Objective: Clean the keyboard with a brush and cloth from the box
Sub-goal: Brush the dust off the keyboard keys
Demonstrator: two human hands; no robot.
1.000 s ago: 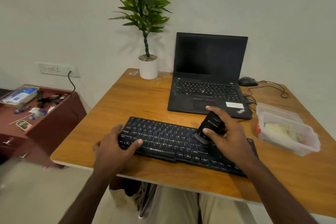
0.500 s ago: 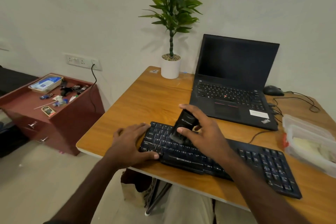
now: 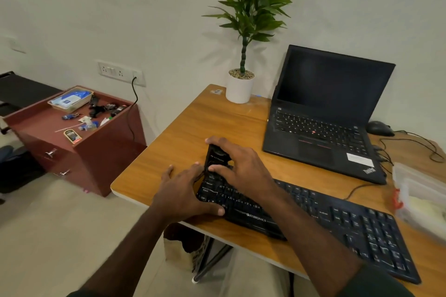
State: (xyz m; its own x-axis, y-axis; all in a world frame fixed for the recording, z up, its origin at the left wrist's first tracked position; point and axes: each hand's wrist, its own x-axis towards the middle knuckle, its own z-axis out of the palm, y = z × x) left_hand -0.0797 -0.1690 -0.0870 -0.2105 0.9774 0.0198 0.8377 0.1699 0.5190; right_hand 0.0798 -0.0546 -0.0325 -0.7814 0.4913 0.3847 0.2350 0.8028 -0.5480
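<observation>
Wooden desk (image 3: 183, 128) against a pale wall filled the frame, with a potted plant (image 3: 241, 84) at upper centre and an open laptop (image 3: 321, 116) at right. I had the brushing step in hand: my right hand (image 3: 243, 171), at the middle of the frame, was wrapped around the black brush (image 3: 216, 155), thumb and fingers clamped on its body, working it over the upper left corner of the black keyboard (image 3: 313, 214) that ran from centre to lower right. My left hand (image 3: 185, 193) lay flat over the keyboard's left end, fingers straight and thumb pressed along the front edge, steadying it. The clear box (image 3: 420, 190) sat at the right edge of the frame, something pale inside, likely the cloth, though blur kept me from telling.

Compared with a second earlier, the brush had travelled from the keyboard's middle to its left end, and the view had swung left, bringing the red cabinet (image 3: 79, 137) further into the left of the frame.

By my judgement, the next move called for finishing the sweep along the rows, then reaching right to the box for the cloth.
</observation>
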